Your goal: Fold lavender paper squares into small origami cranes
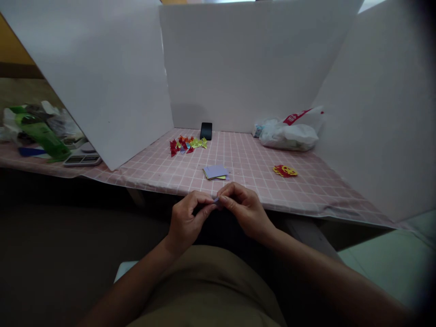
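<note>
Just off the near edge of the pink checked surface (245,156), above the person's lap, a small purple paper piece (216,200) sits between both hands. The left hand (187,215) pinches it with thumb and forefinger, and the right hand (245,212) has its grip closed on the other side; the fingers cover most of the paper, so its folds are hard to make out. Directly beyond, near the front edge, lies a stack of paper squares (215,171), purple on top, slightly askew. Checked cloth runs from the stack rightward to the red and yellow cut-outs (285,170), leaving a broad gap between them. Farther back on the left, bright folded shapes (185,144) cluster beside a dark phone (206,131), while a white plastic bag (289,136) rests back right. A left panel (112,77), back panel (238,59) and right panel (381,118) bound three sides; the front, where the forearms come in, is open.
</note>
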Tool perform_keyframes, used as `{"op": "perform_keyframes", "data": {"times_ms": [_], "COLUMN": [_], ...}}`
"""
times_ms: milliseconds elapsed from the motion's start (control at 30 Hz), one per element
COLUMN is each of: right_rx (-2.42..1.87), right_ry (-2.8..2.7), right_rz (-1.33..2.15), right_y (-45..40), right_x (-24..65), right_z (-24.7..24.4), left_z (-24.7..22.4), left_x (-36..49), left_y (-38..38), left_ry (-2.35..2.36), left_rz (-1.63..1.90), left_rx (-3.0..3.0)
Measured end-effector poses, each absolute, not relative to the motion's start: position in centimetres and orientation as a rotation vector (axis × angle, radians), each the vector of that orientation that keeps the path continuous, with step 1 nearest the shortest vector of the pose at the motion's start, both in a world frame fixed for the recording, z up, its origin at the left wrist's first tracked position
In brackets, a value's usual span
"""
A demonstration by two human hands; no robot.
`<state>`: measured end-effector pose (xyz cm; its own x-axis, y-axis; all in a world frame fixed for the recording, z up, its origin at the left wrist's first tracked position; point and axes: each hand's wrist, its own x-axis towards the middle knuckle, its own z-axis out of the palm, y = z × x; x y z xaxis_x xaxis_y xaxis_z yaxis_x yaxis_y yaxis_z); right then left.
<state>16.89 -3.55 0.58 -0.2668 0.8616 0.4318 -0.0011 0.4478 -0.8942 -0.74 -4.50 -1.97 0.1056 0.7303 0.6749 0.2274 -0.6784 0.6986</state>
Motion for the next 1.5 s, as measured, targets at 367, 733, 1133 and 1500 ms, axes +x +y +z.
{"op": "perform_keyframes", "data": {"times_ms": [367, 733, 1133, 1500], "right_rx": [-0.78, -0.771, -0.872, -1.038], "right_ry": [-1.78, -1.718, -1.774, -1.804], "right_rz": [0.764, 1.001, 1.103, 1.007], "right_y": [-3.5, -3.1, -3.2, -3.3], "right_x": [16.7, 16.8, 16.9, 16.8], "right_z": [0.1, 0.1, 0.4, -0.3], "left_z": [-1.7, -1.0, -1.2, -1.5], "left_x": [-0.2, -0.5, -0.9, -0.7], "left_y": [-4.8, -5.2, -4.9, -4.2], "left_ry": [1.069, 1.06, 0.999, 0.966], "left_rz": [1.487, 1.334, 1.257, 1.107], "left_rx": [1.762, 1.75, 1.764, 1.571]}}
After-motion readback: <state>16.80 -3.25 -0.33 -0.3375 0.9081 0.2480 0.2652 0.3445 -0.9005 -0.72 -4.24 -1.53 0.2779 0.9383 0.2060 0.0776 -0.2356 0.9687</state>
